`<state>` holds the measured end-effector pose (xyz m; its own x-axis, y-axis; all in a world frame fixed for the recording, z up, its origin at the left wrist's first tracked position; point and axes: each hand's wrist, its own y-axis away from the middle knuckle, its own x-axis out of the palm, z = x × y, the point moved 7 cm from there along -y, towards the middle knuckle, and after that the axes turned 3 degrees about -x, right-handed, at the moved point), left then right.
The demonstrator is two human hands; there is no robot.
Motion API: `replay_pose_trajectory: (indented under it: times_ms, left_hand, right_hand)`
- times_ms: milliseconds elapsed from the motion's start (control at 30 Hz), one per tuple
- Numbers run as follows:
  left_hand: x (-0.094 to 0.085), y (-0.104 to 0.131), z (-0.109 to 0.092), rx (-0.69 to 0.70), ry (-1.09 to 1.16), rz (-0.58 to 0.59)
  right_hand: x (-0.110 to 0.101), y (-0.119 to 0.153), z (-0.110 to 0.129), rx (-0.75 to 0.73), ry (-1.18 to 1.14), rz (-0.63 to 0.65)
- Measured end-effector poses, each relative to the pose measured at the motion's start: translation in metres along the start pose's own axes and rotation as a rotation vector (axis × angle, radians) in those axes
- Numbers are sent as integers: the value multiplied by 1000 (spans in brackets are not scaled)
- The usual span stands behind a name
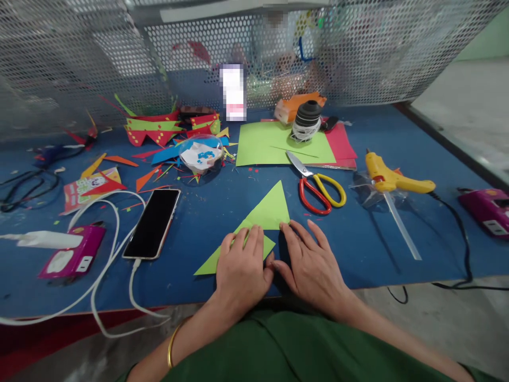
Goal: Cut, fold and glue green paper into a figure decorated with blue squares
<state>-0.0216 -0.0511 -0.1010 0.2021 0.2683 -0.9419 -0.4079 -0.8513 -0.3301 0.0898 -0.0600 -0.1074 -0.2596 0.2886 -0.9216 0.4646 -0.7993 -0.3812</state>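
A folded piece of lime-green paper (268, 209) lies on the blue table in front of me, its upper part pointed and a flap showing below. My left hand (243, 260) presses flat on the lower left of this paper, fingers stretched out and hiding part of it. With fingers spread, my right hand (312, 260) rests on the table, its index fingertip touching the paper's right corner. Just beyond the paper are scissors (314, 180) with one red and one yellow handle, blades partly apart.
A yellow glue gun (397, 178) with a glue stick sits at the right. Green sheets (262, 143) carry a black spool-like object (308, 119). At the left are a phone (153, 223), white cable, purple power box (75, 252) and paper scraps. A perforated metal screen (191, 48) stands behind.
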Motion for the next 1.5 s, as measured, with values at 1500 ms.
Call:
replay_pose_trajectory:
  times_ms: [1500]
  left_hand:
    - [7, 5, -1, 50, 39, 1]
  right_hand:
    - [7, -6, 5, -55, -13, -40]
